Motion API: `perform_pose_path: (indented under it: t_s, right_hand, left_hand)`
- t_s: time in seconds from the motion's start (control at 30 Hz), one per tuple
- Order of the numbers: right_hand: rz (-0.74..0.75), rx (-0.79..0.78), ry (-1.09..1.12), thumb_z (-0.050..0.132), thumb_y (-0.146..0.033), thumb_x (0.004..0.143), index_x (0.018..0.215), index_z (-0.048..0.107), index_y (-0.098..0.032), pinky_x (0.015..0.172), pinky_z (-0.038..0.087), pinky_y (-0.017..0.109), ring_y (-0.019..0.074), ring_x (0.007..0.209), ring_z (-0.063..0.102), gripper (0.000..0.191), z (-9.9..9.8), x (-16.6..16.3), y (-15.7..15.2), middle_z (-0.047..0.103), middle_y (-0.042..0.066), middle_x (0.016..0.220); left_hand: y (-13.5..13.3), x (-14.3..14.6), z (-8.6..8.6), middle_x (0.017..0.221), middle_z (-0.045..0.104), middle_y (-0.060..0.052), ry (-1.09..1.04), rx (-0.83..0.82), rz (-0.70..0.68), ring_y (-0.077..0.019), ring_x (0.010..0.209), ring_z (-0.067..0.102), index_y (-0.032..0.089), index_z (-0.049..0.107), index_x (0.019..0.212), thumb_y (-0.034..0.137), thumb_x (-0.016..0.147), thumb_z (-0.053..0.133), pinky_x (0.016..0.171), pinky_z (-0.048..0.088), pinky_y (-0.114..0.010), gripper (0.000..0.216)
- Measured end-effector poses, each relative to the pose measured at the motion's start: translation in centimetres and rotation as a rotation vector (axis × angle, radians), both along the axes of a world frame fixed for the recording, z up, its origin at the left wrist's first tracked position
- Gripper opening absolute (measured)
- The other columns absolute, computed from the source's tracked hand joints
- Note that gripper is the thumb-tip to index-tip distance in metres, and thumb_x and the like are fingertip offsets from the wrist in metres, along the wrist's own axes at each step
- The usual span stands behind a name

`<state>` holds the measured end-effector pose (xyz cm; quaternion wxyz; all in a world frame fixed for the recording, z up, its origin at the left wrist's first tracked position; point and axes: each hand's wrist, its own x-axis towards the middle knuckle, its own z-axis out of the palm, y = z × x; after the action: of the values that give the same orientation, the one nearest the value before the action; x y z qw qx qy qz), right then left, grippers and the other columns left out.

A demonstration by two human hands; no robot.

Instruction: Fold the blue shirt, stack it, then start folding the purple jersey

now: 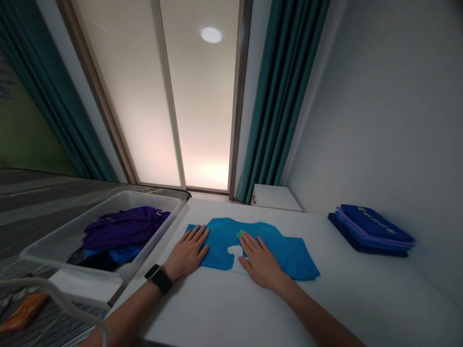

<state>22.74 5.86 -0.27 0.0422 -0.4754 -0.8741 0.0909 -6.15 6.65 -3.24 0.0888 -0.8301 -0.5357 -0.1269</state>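
Both hands, left hand (188,251) and right hand (261,262), spread flat on blue shirt (289,253), white table (343,294), teal curtains (278,96).

shirt (253,246) flat on table (325,299), bin (72,236) to its left, folded stack (372,229) right

Bright blue shirt (253,246) with green mark, purple clothes (123,229), teal curtains (278,101).

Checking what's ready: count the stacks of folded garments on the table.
1: a stack of folded garments at the table's far right, beside the wall. The bin may hide more.
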Motion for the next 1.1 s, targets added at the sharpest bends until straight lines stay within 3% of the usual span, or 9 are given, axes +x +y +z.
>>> perform_pose_path:
  t_s: [0.3,0.57,0.73,0.87,1.1]
  right_hand:
    - [-0.064,-0.039,-0.008,0.009,-0.058,0.098,0.153,0.018,-0.015,0.120,0.006,0.044,0.0221,0.148,0.010,0.070,0.0,2.8,0.0,0.012,0.005,0.160]
    - [-0.082,-0.048,0.025,0.014,-0.056,0.099,0.152,0.021,-0.014,0.120,0.005,0.043,0.0221,0.147,0.011,0.069,0.3,3.7,-0.1,0.015,0.007,0.159]
    - [-0.076,-0.059,0.111,0.018,-0.049,0.101,0.151,0.028,-0.014,0.120,0.012,0.044,0.0214,0.146,0.020,0.062,0.9,6.0,-0.3,0.025,0.008,0.157]
    - [-0.121,0.048,0.232,0.026,-0.038,0.100,0.145,0.042,-0.017,0.117,0.024,0.046,0.0235,0.139,0.035,0.052,0.1,9.6,-0.4,0.041,0.010,0.150]
    - [-0.345,0.230,0.507,0.030,-0.027,0.094,0.116,0.065,-0.019,0.096,0.043,0.045,0.0243,0.102,0.059,0.043,-0.8,15.0,-1.3,0.068,0.010,0.107]
  left_hand:
    - [-0.1,0.1,0.6,0.152,0.039,-0.008,0.026,0.045,-0.022,-0.0269,0.140,0.035,0.020,0.036,0.148,0.049,0.100,0.031,0.115,0.029,-0.047,0.057]
    - [-1.5,7.2,1.7,0.152,0.038,-0.007,0.014,0.006,-0.174,-0.0228,0.140,0.036,0.021,0.036,0.148,0.046,0.101,0.029,0.115,0.030,-0.042,0.055]
    - [-1.7,8.6,1.6,0.151,0.040,-0.008,0.001,-0.056,-0.183,-0.0250,0.140,0.036,0.021,0.041,0.146,0.045,0.100,0.029,0.114,0.030,-0.046,0.053]
    - [-1.4,9.3,2.2,0.150,0.042,-0.009,-0.025,-0.087,-0.199,-0.0269,0.140,0.036,0.021,0.040,0.146,0.045,0.099,0.032,0.113,0.030,-0.049,0.053]
    - [0.4,15.1,4.2,0.144,0.051,-0.006,-0.084,-0.130,-0.373,-0.0240,0.134,0.043,0.022,0.047,0.139,0.029,0.098,0.037,0.112,0.031,-0.047,0.043]
